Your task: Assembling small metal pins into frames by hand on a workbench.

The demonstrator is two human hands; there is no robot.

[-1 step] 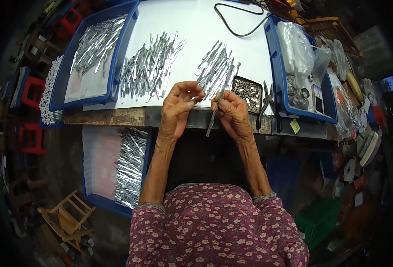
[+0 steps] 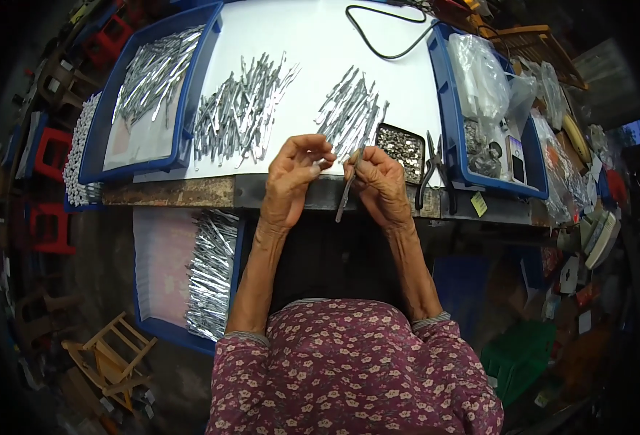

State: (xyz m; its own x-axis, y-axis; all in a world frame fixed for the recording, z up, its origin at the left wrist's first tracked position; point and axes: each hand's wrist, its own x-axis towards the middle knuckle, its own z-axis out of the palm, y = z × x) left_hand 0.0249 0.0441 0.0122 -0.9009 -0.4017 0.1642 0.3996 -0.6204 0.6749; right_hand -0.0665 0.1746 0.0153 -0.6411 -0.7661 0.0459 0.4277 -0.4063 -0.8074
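My right hand (image 2: 380,177) pinches a thin, flat metal strip (image 2: 344,199) between thumb and fingers. The strip points down past the table's front edge. Beside it my left hand (image 2: 291,177) is curled, thumb close to the bent fingertips; anything between them is too small to make out. Just beyond the hands lies a small pile of silver metal strips (image 2: 350,109) on the white tabletop. A larger pile of similar strips (image 2: 240,112) is to its left. A black tray of small metal pieces (image 2: 401,148) sits right of my right hand, next to dark-handled pliers (image 2: 436,170).
A blue bin (image 2: 189,138) with more strips stands at the left. Another blue bin (image 2: 472,177) at the right holds plastic bags. Below the table edge is a blue tray (image 2: 160,322) of strips. A black cable (image 2: 367,40) loops at the back; a wooden stool (image 2: 109,355) stands lower left.
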